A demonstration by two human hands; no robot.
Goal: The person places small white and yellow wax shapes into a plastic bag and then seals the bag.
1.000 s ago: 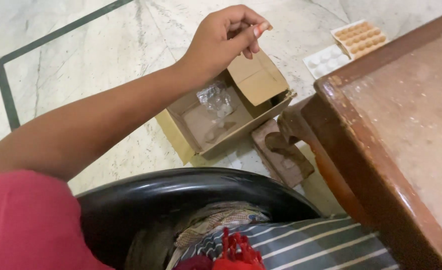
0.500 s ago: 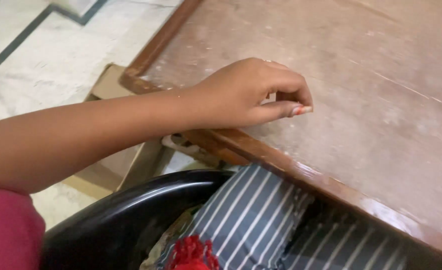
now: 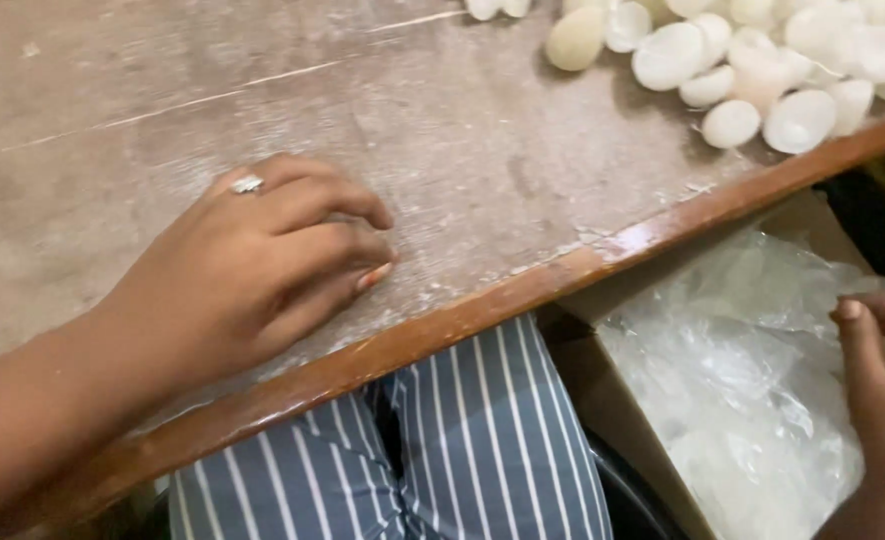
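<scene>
My left hand (image 3: 262,265), with a ring on one finger, rests on the worn wooden table (image 3: 462,150) near its front edge, fingers curled together; I see nothing in it. My right hand (image 3: 877,390) is at the lower right, below the table edge, touching crumpled clear plastic (image 3: 752,380) that fills a cardboard box (image 3: 602,400). Its fingers lie on the plastic; a firm grip is not visible. A heap of several white, rounded shell-like pieces (image 3: 752,60) lies on the table's far right.
The table's reddish raised rim (image 3: 522,295) runs diagonally across the view. Beneath it lies my lap in blue-and-white striped cloth (image 3: 442,450). White dust streaks the tabletop. A dark object (image 3: 877,215) sits beyond the box at right.
The view swung from the floor and a cardboard box to the tabletop. My left hand came from above the box onto the table. The right hand and the plastic-filled box came into view.
</scene>
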